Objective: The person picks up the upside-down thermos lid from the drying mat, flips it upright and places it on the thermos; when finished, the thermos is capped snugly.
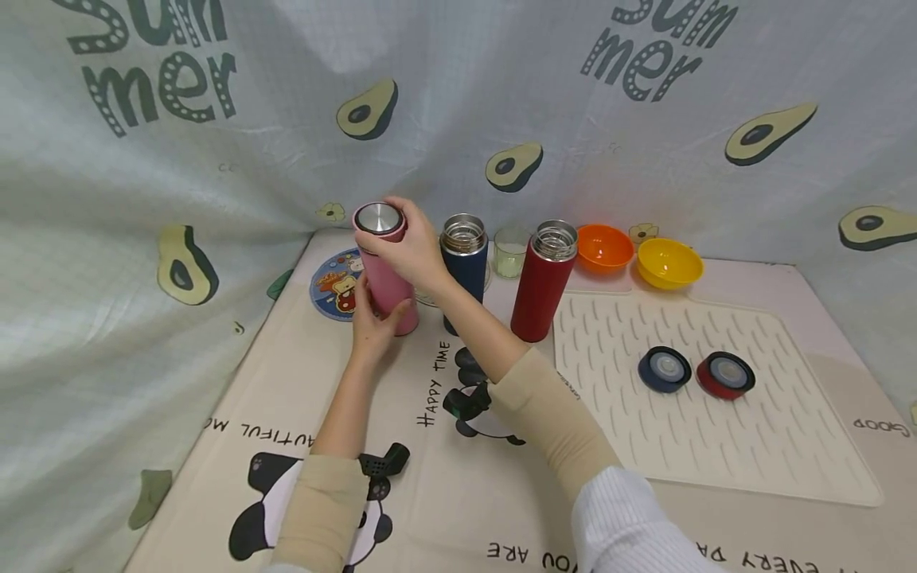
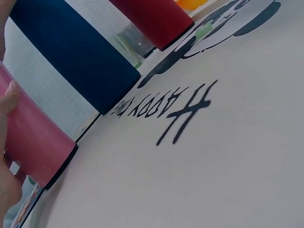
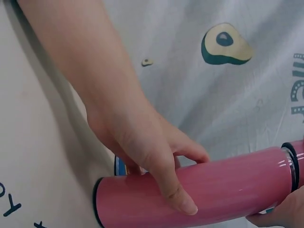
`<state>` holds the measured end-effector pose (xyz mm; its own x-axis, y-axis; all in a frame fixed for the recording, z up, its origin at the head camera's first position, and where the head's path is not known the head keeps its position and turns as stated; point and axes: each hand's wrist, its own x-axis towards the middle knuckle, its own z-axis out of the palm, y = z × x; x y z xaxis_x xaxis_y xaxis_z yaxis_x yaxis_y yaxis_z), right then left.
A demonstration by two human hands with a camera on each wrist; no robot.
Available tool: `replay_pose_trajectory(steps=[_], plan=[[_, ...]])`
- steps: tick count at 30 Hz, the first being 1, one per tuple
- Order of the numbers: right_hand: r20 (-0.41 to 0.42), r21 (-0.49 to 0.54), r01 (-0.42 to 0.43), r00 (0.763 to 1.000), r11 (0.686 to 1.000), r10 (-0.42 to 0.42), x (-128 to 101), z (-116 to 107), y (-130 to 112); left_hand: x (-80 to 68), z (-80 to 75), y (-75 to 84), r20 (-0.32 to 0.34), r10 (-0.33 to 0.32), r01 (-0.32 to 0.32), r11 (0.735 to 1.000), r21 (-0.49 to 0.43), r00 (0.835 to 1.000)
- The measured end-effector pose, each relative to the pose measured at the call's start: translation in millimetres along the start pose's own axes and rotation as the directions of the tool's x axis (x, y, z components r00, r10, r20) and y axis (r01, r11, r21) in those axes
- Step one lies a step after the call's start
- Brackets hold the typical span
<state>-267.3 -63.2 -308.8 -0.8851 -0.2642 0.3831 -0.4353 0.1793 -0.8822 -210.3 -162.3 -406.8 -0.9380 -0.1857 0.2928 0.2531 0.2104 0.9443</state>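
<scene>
A pink thermos (image 1: 387, 285) stands on the table at the left, its pink lid with a silver top (image 1: 380, 218) in place at the mouth. Around the lower part of the body curls my left hand (image 1: 373, 330), fingers behind and thumb in front. My right hand (image 1: 411, 251) grips the lid from above and the right side. In the right wrist view, a dark ring and a silvery band (image 3: 290, 166) show where lid and body meet. Just right of it stands a dark blue thermos (image 1: 469, 267), lidless, behind my right forearm. A red thermos (image 1: 543, 290) stands lidless farther right.
A glass (image 1: 510, 253) sits between the blue and red thermoses. Orange (image 1: 604, 247) and yellow (image 1: 669, 263) bowls stand at the back. On the cream mat (image 1: 716, 454) lie a blue lid (image 1: 664, 369) and a red lid (image 1: 726, 375). A round blue coaster (image 1: 325, 286) lies behind the pink thermos.
</scene>
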Motion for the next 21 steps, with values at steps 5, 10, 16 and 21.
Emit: replay_pose_trajectory(steps=[5, 10, 16, 21], plan=[[0.013, -0.082, 0.014, 1.0, 0.997, -0.013, 3, 0, -1, -0.1, 0.0, -0.7, 0.004, -0.001, 0.001, 1.0, 0.0, 1.0], [-0.028, -0.169, 0.027, 0.999, 0.985, -0.032, 7, 2, -4, 5.3, 0.9, -11.6, -0.005, 0.007, -0.007, 1.0, -0.016, 1.0], [-0.007, -0.2, 0.008, 1.0, 0.98, -0.01, 5, 2, -3, 11.2, 2.8, -33.5, -0.025, 0.014, -0.014, 1.0, 0.001, 1.0], [0.033, -0.157, 0.052, 0.998, 0.986, -0.047, 0, 2, 4, 10.7, 1.5, -32.6, -0.022, 0.002, -0.002, 1.0, -0.002, 1.0]])
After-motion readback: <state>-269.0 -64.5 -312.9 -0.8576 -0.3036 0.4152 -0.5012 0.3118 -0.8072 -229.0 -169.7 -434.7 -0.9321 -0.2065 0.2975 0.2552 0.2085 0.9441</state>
